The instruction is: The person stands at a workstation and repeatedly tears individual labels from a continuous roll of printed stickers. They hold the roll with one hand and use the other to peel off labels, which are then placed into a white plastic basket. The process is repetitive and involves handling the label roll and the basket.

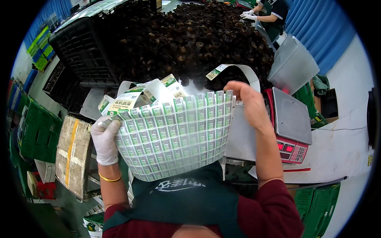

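A large sheet of small green-and-white printed stickers [178,131] spans the space before my chest, bowed outward. My left hand [105,139], in a white glove, pinches its upper left edge between thumb and fingers. Bare and ungloved, my right hand [248,102] grips the upper right corner, where several layered edges show; its fingertips are partly hidden. Just beyond the sheet lie curling strips of larger printed labels [123,102]. Another label strip [235,68] loops up behind my right hand. A broad heap of dark wood ear mushrooms [190,41] covers the table ahead.
A red digital scale [293,119] with a steel pan stands right of my forearm. Behind it leans a translucent plastic bin [293,62]. A black crate [84,50] borders the heap's left side. A worn foam box [71,154] sits left. Another person [271,17] works across the heap.
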Motion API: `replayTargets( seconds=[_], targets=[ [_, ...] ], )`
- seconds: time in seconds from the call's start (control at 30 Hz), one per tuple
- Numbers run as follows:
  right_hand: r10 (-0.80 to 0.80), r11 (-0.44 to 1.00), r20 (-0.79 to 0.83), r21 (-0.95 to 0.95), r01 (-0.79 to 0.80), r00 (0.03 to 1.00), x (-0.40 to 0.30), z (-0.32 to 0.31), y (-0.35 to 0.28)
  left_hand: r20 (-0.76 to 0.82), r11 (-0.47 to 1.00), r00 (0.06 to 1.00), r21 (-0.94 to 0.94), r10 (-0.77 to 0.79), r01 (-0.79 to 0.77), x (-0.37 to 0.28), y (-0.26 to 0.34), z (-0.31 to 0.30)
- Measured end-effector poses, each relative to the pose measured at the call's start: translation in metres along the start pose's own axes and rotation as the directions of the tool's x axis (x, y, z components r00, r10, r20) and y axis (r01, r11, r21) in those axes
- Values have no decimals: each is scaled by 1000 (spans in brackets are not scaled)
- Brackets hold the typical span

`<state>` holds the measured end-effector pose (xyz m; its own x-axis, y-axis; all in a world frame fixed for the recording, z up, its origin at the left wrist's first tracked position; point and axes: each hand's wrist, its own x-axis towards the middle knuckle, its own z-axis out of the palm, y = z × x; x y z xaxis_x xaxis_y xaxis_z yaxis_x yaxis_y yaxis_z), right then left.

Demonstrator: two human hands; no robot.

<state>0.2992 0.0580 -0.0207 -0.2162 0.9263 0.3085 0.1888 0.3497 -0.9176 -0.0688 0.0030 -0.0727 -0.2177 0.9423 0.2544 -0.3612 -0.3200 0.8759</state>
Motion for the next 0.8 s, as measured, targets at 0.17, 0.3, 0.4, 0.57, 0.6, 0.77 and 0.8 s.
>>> replayTargets(
  seconds=[0.17,0.3,0.4,0.57,0.6,0.77,0.8],
  targets=[
    [-318,732,265,-542,414,910,24,23,-62,26,999,999,1,-43,43,-4,11,9],
    [-144,485,568,-673,558,810,34,41,-81,57,999,998,18,-35,34,-3,15,10],
    [-138,452,620,-654,606,772,32,45,-83,73,1000,997,10,-27,26,-2,16,7],
    [-79,396,653,-672,625,753,24,43,-83,67,998,997,55,-45,41,0,22,11],
    [-143,372,671,-644,668,727,22,42,-83,84,998,995,50,-49,45,1,23,14],
    [-466,296,712,-434,851,525,-4,34,-124,-111,980,984,128,-138,152,-10,21,19],
    [-401,433,562,-579,691,723,-20,23,-142,3,976,989,158,-149,147,10,18,35]
  ],
)
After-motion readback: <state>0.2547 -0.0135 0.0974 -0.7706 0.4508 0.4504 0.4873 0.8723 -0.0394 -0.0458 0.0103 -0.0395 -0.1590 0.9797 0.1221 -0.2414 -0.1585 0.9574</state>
